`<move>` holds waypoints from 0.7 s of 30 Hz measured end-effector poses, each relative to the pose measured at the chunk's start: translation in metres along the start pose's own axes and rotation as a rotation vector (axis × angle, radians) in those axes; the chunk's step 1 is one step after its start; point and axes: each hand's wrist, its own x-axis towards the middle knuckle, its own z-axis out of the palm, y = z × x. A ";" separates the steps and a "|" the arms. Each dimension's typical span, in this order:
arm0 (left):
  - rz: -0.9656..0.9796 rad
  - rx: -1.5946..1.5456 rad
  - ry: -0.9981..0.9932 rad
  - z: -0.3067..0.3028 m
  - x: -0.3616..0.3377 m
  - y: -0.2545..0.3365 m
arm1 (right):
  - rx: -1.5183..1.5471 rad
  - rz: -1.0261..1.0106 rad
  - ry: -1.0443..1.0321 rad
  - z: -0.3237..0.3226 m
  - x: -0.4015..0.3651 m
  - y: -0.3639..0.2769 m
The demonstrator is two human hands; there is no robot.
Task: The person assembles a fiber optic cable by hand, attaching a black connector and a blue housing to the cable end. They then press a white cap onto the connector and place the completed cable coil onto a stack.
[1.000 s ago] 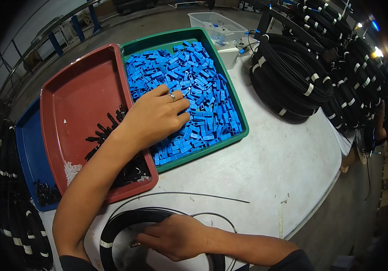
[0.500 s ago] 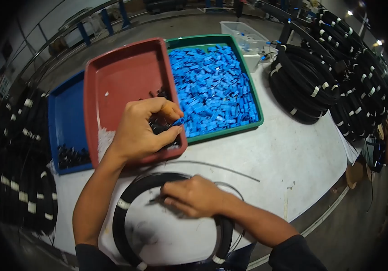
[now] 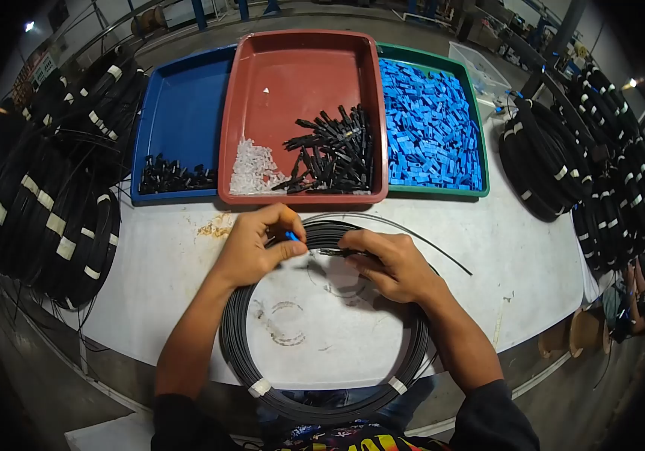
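Observation:
My left hand pinches a small blue plastic piece between thumb and fingertips, above the far side of a coil of black cable. Close to its right, my right hand is closed on a thin black connector end that points left toward the blue piece. A small gap shows between the fingertips of both hands. The coil lies on the white table, bound with white tape, and its near side hangs over the table's front edge. A loose cable end curves out to the right.
A red tray of black connectors and small clear pieces stands ahead, overlapping a blue tray with black parts. At right, a green tray holds many blue pieces. Black cable coils stack at left and right. A clear bin stands behind.
My left hand has come away from over the red tray, bringing the blue piece beside my right hand. My right hand now holds the connector end up near it. The camera view has shifted.

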 end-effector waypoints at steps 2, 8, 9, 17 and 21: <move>0.012 0.044 0.018 0.007 -0.002 0.005 | -0.016 -0.001 -0.006 0.000 0.000 -0.002; 0.033 0.309 0.005 0.014 -0.007 0.017 | -0.015 -0.047 0.064 0.003 0.000 0.002; 0.035 0.306 -0.006 0.015 -0.006 0.017 | -0.011 -0.043 0.063 0.003 0.000 0.003; 0.116 0.127 0.137 0.029 -0.004 -0.002 | -0.080 -0.089 0.032 0.000 0.000 0.003; 0.178 0.142 0.147 0.031 -0.004 -0.006 | -0.113 -0.038 -0.020 -0.003 0.003 -0.004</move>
